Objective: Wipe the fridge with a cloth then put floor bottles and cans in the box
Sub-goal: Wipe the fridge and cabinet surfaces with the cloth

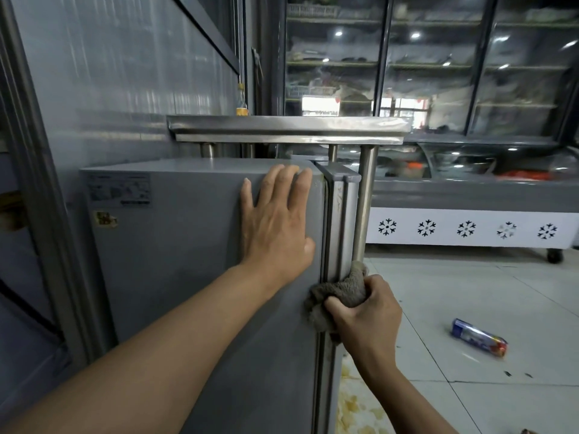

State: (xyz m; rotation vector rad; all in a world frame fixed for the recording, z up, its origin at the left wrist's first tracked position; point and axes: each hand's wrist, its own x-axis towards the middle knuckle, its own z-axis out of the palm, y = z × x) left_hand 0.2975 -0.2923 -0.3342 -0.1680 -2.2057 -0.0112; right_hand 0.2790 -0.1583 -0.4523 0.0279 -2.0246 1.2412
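A: Your left hand (277, 223) lies flat on the fridge (175, 255) side, fingers spread. Your right hand (365, 311) fingers squeeze the cloth (335, 296) on the door edge.

B: Rub slowly along that edge. The steel post (365, 202) crowds you. One can (478, 338) lies on the floor (470, 292).

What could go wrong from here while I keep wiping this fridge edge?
The can lies loose on the floor near your right side; a step back could roll it underfoot. The cloth in the right hand sits at the fridge door seam and might snag there. The left hand only presses flat, so it could slip.
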